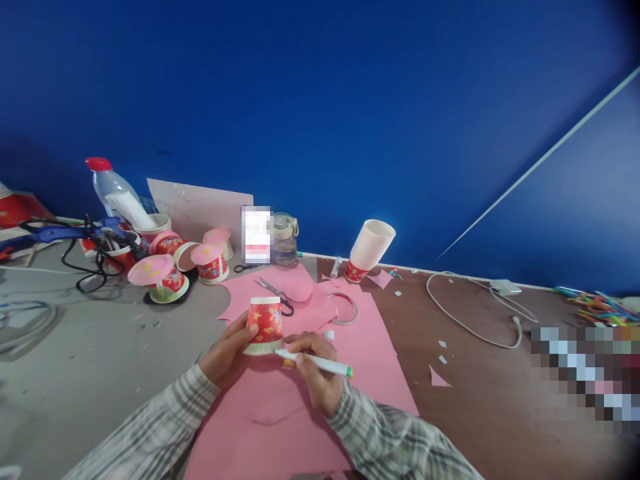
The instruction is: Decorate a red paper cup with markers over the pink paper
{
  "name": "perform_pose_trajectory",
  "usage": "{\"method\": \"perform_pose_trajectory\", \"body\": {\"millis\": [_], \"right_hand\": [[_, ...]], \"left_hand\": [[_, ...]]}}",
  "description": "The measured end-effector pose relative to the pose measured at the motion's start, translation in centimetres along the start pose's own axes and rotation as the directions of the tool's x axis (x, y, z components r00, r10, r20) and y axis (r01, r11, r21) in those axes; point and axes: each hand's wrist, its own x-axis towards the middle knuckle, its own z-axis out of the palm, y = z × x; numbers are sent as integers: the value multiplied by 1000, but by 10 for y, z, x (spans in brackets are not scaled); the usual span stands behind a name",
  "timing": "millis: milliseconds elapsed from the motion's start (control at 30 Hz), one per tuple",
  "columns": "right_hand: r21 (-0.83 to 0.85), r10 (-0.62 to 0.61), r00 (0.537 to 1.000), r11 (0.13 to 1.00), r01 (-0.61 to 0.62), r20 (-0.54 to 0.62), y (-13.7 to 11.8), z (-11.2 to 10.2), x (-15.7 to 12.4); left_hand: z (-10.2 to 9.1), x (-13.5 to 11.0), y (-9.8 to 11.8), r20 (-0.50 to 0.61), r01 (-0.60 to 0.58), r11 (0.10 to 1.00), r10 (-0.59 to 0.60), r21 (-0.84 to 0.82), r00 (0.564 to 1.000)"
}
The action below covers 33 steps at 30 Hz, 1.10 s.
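My left hand [231, 348] grips a red patterned paper cup [265, 320] by its side, the cup standing upside down with its wide rim lowest. Between the fingers of my right hand [319, 373] is a white marker [327, 365] with a green end. Its tip meets or nearly meets the pale green band at the cup's rim. Pink paper [280, 427] lies beneath both hands. Just behind the cup are a pair of scissors [273, 290], a cut pink paper piece [299, 288] and a roll of tape [344, 309]. A small white cap [329, 335] sits near my right fingers.
Several cups with pink paper tops [210, 261] stand to the left, near a glue gun [60, 232] and a plastic bottle [113, 187]. A tilted stack of paper cups [371, 247] is at the back. A white cable [470, 327] and paper scraps [439, 377] lie right.
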Motion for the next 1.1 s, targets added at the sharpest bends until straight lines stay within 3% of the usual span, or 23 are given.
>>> {"method": "perform_pose_trajectory", "body": {"millis": [167, 367, 533, 967, 1100], "right_hand": [[45, -9, 1000, 999, 10, -19, 2, 0, -1], [90, 86, 991, 993, -77, -102, 8, 0, -5], [99, 113, 991, 989, -106, -73, 10, 1, -5], [-19, 35, 991, 999, -37, -126, 6, 0, -4], [14, 53, 993, 999, -52, -103, 4, 1, -5]], "left_hand": [[1, -1, 1, 1, 6, 1000, -6, -5, 1000], [1, -1, 0, 3, -14, 1000, 14, 3, 1000], [0, 0, -1, -4, -4, 1000, 4, -5, 1000], [2, -1, 1, -3, -19, 1000, 19, -1, 1000], [1, 0, 0, 7, -9, 1000, 9, -4, 1000]]}}
